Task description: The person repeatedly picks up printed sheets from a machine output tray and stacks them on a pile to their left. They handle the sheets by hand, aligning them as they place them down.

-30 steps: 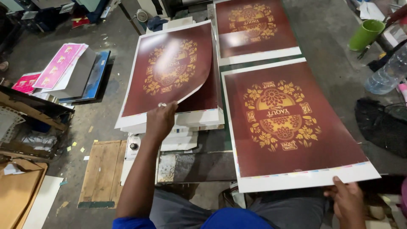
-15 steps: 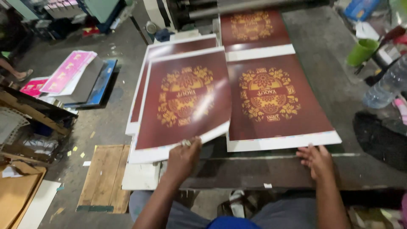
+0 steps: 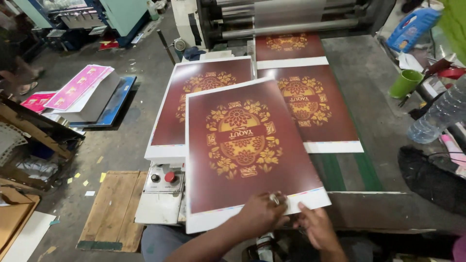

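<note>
Sheet [image 3: 245, 145] now pulled nearer, lying over stack [image 3: 194, 104] and belt [image 3: 383, 160]. Left hand [image 3: 259, 216] and right hand [image 3: 315, 225], earlier apart, now together pinching sheet's white near edge.

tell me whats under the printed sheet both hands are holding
Under the sheet held by the left hand and right hand: the stack of sheets, a control box. The rest beneath is covered.

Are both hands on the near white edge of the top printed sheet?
Yes, the left hand and right hand both grip the sheet there.
</note>
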